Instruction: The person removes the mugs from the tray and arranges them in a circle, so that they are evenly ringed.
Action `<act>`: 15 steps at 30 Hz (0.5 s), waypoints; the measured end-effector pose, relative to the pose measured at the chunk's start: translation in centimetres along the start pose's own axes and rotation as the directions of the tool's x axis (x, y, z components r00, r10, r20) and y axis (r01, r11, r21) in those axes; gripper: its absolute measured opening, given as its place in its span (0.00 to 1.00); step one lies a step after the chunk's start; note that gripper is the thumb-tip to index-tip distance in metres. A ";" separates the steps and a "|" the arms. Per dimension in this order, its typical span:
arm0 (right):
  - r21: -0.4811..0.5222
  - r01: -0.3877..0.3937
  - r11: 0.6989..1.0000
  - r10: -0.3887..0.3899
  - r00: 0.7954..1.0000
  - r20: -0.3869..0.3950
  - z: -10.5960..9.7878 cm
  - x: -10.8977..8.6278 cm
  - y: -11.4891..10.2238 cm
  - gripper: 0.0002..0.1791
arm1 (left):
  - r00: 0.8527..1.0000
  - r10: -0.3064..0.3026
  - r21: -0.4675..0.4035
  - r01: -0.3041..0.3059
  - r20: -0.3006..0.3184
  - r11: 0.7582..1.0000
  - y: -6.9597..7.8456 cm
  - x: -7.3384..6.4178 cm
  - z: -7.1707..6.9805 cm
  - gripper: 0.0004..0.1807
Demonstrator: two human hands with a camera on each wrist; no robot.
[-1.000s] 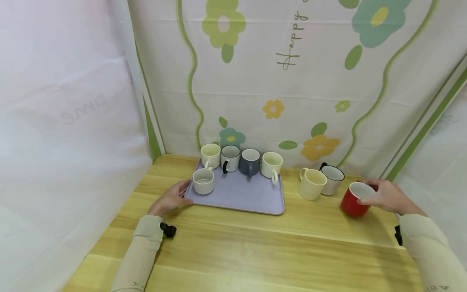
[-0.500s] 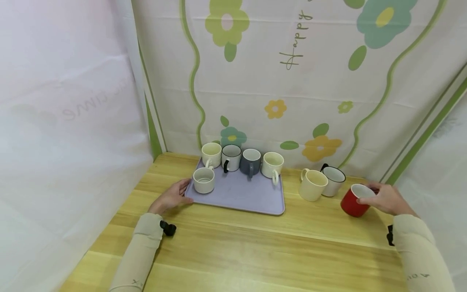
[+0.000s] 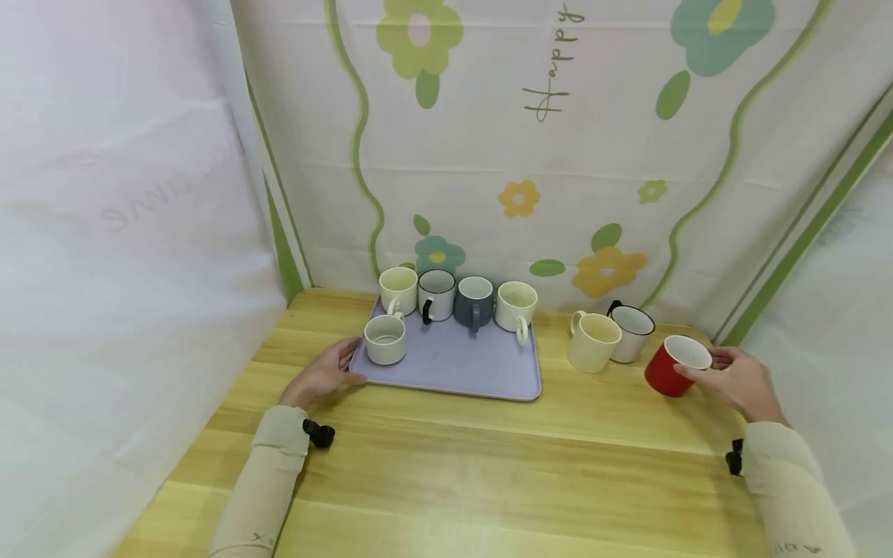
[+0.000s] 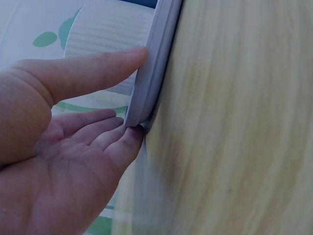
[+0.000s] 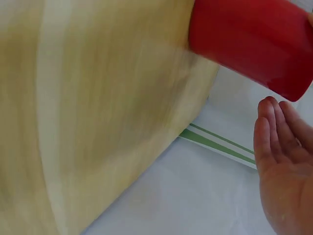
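Note:
My left hand (image 3: pixel 324 372) holds the front-left corner of a lilac tray (image 3: pixel 460 368), its thumb on the front rim. In the left wrist view the thumb and fingertips touch the tray's edge (image 4: pixel 154 68). On the tray stand a short whitish cup (image 3: pixel 385 349), a dark grey mug (image 3: pixel 472 310), a white black-rimmed mug (image 3: pixel 439 302) and two cream mugs, one left (image 3: pixel 399 298), one right (image 3: pixel 512 314). My right hand (image 3: pixel 739 380) grips a red mug (image 3: pixel 666 372), thumb in front and fingers behind. Whether its base touches the table is unclear.
A pale yellow mug (image 3: pixel 589 353) and another black-rimmed white mug (image 3: pixel 630 341) stand between the tray and the red mug. Flower-printed cloth (image 3: pixel 446 155) hangs directly behind the wooden table (image 3: pixel 446 480), with white cloth at both sides.
My right forearm has swung left and the wrist has turned slightly, the hand staying on the red mug. The left hand stays at the tray corner. The head view has shifted a little.

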State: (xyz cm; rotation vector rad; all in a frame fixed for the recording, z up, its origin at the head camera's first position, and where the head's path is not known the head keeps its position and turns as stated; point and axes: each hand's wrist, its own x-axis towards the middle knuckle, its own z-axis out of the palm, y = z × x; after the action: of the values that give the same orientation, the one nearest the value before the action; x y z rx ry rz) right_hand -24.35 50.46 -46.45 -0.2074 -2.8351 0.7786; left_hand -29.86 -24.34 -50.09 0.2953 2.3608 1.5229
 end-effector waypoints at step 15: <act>0.142 -0.083 0.986 0.098 0.990 -0.103 1.6 1.1 -1.3 0.47 | 1.000 0.023 -0.008 -0.023 -0.007 1.000 -0.2 -0.1 -0.1 0.52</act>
State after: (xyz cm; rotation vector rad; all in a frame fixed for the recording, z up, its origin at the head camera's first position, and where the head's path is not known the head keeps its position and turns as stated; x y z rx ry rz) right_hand -25.93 48.77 -46.95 -0.3491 -2.6727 0.9474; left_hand -29.78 -24.53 -50.23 0.3167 2.3636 1.5460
